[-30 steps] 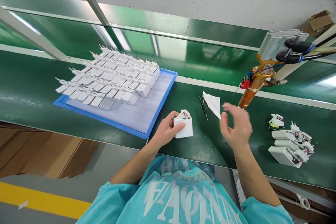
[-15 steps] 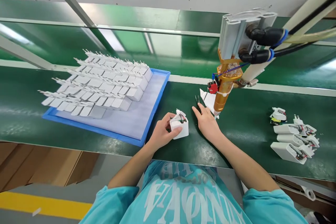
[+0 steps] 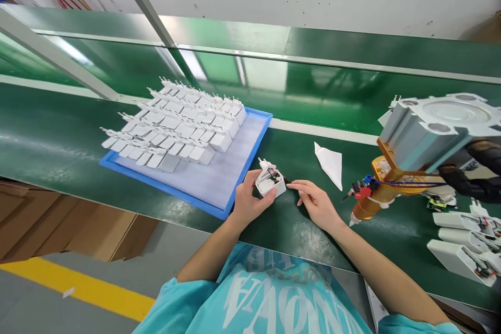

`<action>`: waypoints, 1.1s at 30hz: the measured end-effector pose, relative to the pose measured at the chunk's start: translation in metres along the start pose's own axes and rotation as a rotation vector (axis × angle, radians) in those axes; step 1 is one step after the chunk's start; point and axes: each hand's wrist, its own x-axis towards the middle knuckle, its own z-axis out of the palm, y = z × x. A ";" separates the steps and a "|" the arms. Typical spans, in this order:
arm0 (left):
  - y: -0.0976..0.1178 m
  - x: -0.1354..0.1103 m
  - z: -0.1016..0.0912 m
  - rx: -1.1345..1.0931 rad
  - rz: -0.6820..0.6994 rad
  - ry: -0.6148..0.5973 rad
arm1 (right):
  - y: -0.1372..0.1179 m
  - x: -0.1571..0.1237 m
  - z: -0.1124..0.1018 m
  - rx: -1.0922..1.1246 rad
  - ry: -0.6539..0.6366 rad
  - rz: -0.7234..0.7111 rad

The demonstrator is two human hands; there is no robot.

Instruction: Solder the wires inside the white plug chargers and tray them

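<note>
My left hand [image 3: 250, 195] is closed around a white power adapter housing [image 3: 277, 188], gripping it by its sides just above the green bench. The housing is open at the top, showing wires and dark parts inside, and a plug piece [image 3: 266, 166] with pins leans at its back edge. My right hand [image 3: 315, 202] is at the housing's right side, fingers pinched on dark tweezers [image 3: 287, 181]. Their tips reach toward the opening; whether they touch a wire is too small to tell.
A blue tray [image 3: 219, 213] at left carries rows of white adapters [image 3: 183, 125]. White paper [image 3: 331, 164] lies behind my right hand. A gold-coloured dispenser nozzle [image 3: 370, 209] hangs close to my right forearm. Several open adapters [image 3: 462, 255] sit at far right.
My right hand has picked up the tweezers from the bench and brought them left to the housing. The dispenser head has swung nearer on the right. The view has shifted.
</note>
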 end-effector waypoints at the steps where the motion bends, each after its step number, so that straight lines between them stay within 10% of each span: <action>1: 0.000 0.000 0.000 -0.002 0.000 0.001 | 0.000 0.001 0.000 0.103 -0.019 0.073; 5: 0.000 0.000 0.000 -0.021 -0.011 0.024 | -0.004 0.003 0.002 0.485 0.025 0.267; 11: -0.001 0.002 -0.001 -0.077 -0.061 0.054 | -0.015 -0.003 0.003 0.695 0.011 0.066; 23: 0.003 -0.001 0.005 0.059 0.041 -0.046 | -0.037 -0.026 -0.008 -0.297 0.347 -0.892; 33: 0.000 -0.002 0.009 0.098 0.280 -0.104 | -0.041 -0.029 -0.016 -0.506 0.340 -1.046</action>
